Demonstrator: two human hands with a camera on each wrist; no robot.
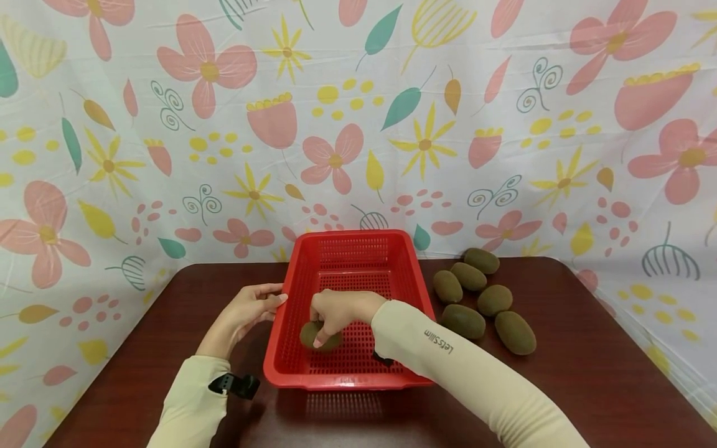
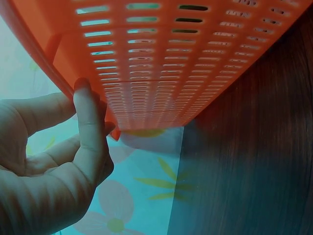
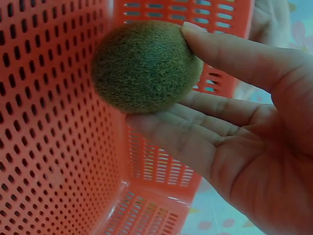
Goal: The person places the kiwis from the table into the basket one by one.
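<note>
A red plastic basket (image 1: 347, 381) with slotted walls stands in the middle of the table. Inside it, near the left wall, my right hand (image 1: 343, 311) holds a brown fuzzy kiwi (image 3: 144, 68) between thumb and fingers. In the right wrist view the kiwi is close to the perforated basket floor. My left hand (image 1: 246, 311) pinches the basket's left rim, with the thumb on the rim and fingers against the outer side, as the left wrist view also shows.
Several loose kiwis (image 1: 463, 322) lie on the dark wooden table (image 1: 560, 379) to the right of the basket, beyond my right forearm. A white flowered cloth (image 1: 358, 124) hangs behind the table's back edge.
</note>
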